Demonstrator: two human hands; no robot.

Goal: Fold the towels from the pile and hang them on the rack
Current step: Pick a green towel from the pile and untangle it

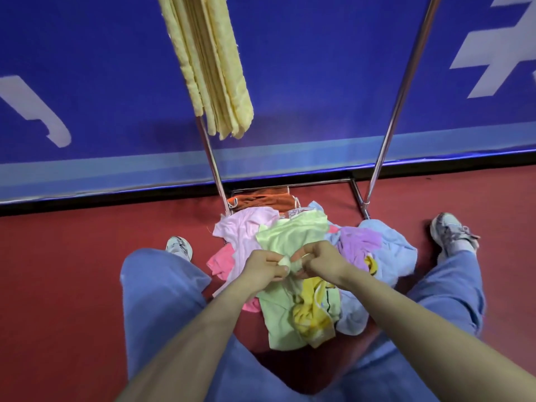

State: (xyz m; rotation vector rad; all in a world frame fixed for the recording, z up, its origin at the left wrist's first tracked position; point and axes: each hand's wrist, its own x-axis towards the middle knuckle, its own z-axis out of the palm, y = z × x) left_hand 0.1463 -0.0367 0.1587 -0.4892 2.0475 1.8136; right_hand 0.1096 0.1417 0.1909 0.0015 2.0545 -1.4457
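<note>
Red floor (58, 285) runs to a blue banner wall (87, 68), open on both sides of the towel pile (377, 256) between the person's spread legs. The left hand (265, 266) and right hand (322, 259) pinch the light green towel (290, 236) atop the pile, fingers curled on its bunched edge. Folded yellow towels (211, 62) hang on the metal rack (403, 82) ahead.
</note>
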